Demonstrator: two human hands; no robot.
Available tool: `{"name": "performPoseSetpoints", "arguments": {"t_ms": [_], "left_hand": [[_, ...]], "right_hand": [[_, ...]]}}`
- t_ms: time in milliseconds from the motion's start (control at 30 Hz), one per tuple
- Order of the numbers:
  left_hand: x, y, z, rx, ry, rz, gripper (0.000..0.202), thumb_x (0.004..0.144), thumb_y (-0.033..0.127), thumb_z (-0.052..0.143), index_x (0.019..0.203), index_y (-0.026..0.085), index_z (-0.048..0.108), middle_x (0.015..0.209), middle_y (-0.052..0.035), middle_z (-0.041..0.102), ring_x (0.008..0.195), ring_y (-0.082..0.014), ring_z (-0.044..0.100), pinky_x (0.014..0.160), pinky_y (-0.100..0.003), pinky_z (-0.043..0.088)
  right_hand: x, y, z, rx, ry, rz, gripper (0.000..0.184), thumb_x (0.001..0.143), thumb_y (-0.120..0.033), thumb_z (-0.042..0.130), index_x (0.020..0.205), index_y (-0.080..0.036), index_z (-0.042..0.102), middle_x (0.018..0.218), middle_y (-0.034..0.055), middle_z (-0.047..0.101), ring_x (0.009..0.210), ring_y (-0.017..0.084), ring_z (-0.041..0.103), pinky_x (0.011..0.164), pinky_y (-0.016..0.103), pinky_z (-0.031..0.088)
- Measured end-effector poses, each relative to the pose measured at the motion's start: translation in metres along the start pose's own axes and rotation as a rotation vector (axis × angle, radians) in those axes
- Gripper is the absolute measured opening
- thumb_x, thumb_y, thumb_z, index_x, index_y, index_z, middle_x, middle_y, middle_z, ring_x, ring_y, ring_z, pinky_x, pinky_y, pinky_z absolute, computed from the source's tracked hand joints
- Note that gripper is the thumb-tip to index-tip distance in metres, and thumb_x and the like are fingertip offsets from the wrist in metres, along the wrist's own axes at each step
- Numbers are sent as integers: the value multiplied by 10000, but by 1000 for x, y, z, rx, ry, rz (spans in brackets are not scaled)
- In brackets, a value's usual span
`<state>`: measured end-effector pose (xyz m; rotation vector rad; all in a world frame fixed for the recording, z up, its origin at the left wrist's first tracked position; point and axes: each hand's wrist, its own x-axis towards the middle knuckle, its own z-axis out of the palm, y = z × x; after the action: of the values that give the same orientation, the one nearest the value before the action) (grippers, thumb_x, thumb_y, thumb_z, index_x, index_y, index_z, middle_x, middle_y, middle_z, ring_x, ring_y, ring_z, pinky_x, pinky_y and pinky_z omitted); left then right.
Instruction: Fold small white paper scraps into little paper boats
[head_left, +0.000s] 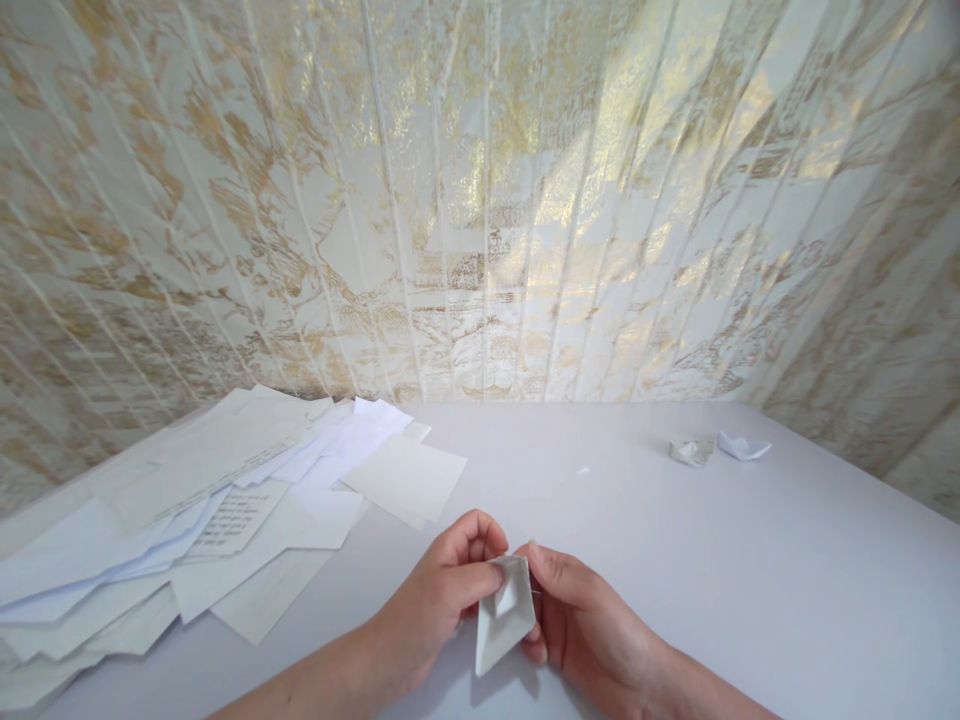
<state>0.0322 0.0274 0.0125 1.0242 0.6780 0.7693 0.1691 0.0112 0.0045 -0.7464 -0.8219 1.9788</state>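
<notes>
Head view: the left hand point(442, 600) and right hand point(577, 620) are holding a small folded white paper piece point(504, 615) just above the pale grey worktop point(675, 560).
Each grip is clamping its upper end; pinching lightly with edges aligned would probably be keeping creases sharp.

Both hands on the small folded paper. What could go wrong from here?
1. The folded paper piece is pinched near its top between the left hand and right hand; an uneven pull could tear it or skew a crease.
2. Its lower tip hangs free over the table; a slack grip might let it drop.
3. The loose sheets lie fanned close to the left forearm; a sweep could scatter them.
</notes>
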Motion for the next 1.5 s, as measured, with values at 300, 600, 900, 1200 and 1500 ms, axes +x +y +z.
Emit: {"name": "performPoseSetpoints", "arguments": {"t_ms": [300,600,900,1200,1500], "left_hand": [[-2,6,-2,-28,88,-38,86,709,121,444,719,197,405,544,48,519,508,-150,574,560,-281,388],[-3,9,-7,77,135,-99,161,635,183,546,776,190,468,618,48,492,583,-101,486,546,-212,318],[2,11,-16,126,213,-195,339,676,471,539,627,137,511,525,44,405,453,-57,313,396,-202,114],[0,13,-13,164,77,-308,362,640,501,554,583,155,461,471,62,347,405,-50,240,377,-214,47],[-13,25,-7,1304,269,284,126,690,258,533,601,176,496,600,21,495,547,-111,410,534,-233,296]], "right_hand": [[1,1,-5,-10,11,-27,407,743,-534,511,682,-133,540,565,-11,459,479,72,401,408,168,280],[-1,-3,-1,-613,245,-182,267,700,-379,602,648,-156,463,493,-59,433,449,72,391,442,191,306],[-1,-1,-7,-909,336,-319,158,731,-276,525,634,-153,504,544,-41,448,494,85,388,453,195,313],[-3,-5,0,-1023,340,-354,130,704,-220,508,604,-145,545,531,-27,487,496,90,415,463,195,342],[-1,-4,-1,-1119,339,-381,123,671,-143,485,558,-146,534,499,-43,453,473,78,388,434,181,305]]}}
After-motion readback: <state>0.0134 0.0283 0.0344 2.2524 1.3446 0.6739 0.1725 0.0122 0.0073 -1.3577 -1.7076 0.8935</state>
